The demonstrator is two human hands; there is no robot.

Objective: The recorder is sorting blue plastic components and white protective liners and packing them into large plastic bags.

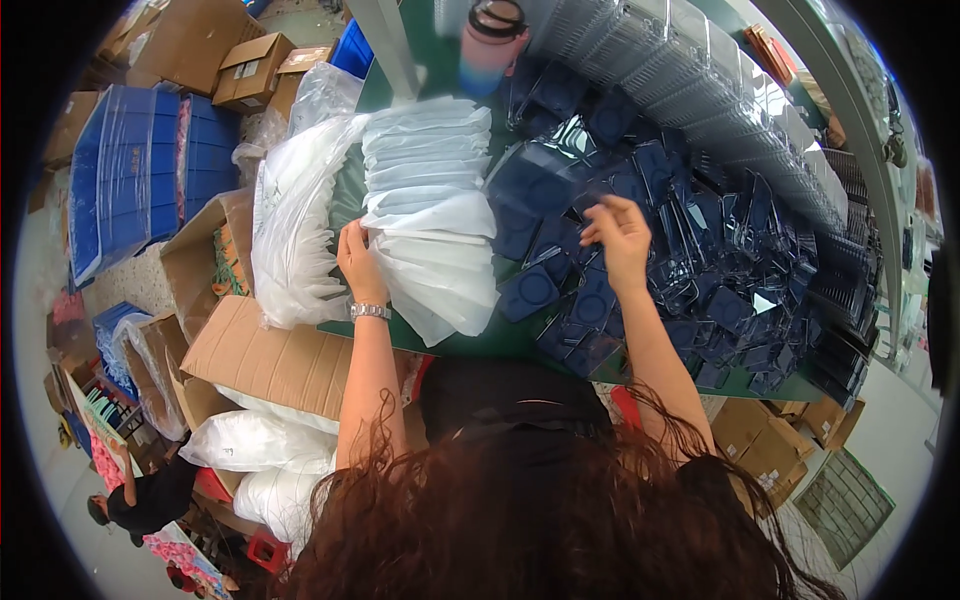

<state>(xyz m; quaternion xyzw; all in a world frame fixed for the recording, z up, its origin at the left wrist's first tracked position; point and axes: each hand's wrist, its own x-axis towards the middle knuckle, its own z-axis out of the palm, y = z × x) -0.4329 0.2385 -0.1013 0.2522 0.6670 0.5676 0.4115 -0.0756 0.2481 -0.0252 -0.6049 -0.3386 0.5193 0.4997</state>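
My left hand (358, 258), a metal watch on its wrist, pinches the left edge of a thin white bag (440, 225). That bag lies in a fanned row of similar translucent white bags (425, 145) on the green table. To the right, my right hand (622, 240) is raised over a heap of dark blue flat cases (590, 300), its fingers bent together. A blurred dark patch shows at those fingertips, and what they hold is unclear. Left of them, a blurred flat dark blue case (540, 185) lies between the bags and my right hand.
A second bundle of white bags (295, 220) lies left of my left hand. Stacked clear plastic trays (680, 70) line the table's far right side. A pink and blue bottle (490, 50) stands at the back. Cardboard boxes (270, 350) and blue crates (125, 170) are at the left.
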